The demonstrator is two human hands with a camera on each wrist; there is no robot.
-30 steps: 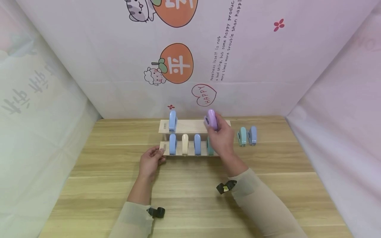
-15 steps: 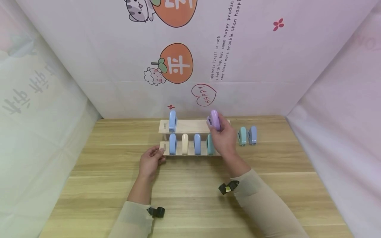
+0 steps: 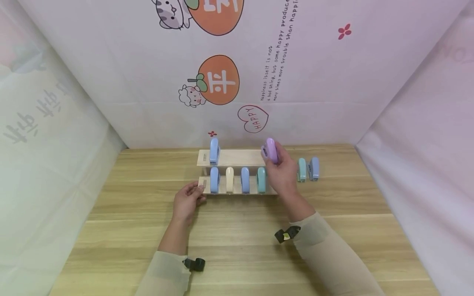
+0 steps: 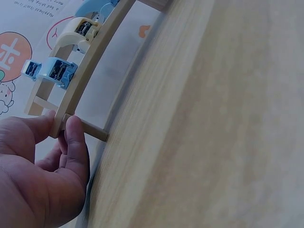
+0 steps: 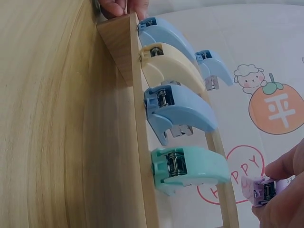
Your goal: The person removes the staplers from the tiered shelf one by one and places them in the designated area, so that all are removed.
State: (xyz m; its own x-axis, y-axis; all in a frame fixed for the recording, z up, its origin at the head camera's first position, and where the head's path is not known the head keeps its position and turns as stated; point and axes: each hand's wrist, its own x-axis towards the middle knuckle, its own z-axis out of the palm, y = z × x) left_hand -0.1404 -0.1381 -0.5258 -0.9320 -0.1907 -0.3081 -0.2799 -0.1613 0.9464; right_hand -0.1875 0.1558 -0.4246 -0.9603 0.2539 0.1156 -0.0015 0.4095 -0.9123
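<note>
My left hand [image 3: 186, 202] pinches the front left end of a two-tier wooden rack [image 3: 238, 156] between thumb and fingers; the left wrist view shows this grip up close. In my right hand [image 3: 283, 172] is a purple stapler [image 3: 272, 151], held over the right part of the upper tier. Whether its underside touches the wood is hidden. A blue stapler [image 3: 214, 151] stands at the upper tier's left. Along the lower tier stand a blue stapler [image 5: 166, 38], a cream stapler [image 5: 171, 66], another blue stapler [image 5: 187, 107] and a teal stapler [image 5: 199, 164].
Right of the rack, a teal stapler [image 3: 301, 169] and a periwinkle stapler [image 3: 314, 168] stand side by side on the wooden table [image 3: 237, 238]. Behind the rack rises a white printed sheet [image 3: 303, 115], with more white sheets at both sides.
My right hand has moved a little to the right along the upper tier with the purple stapler. More of the lower tier's teal stapler shows. My left hand has kept its place.
</note>
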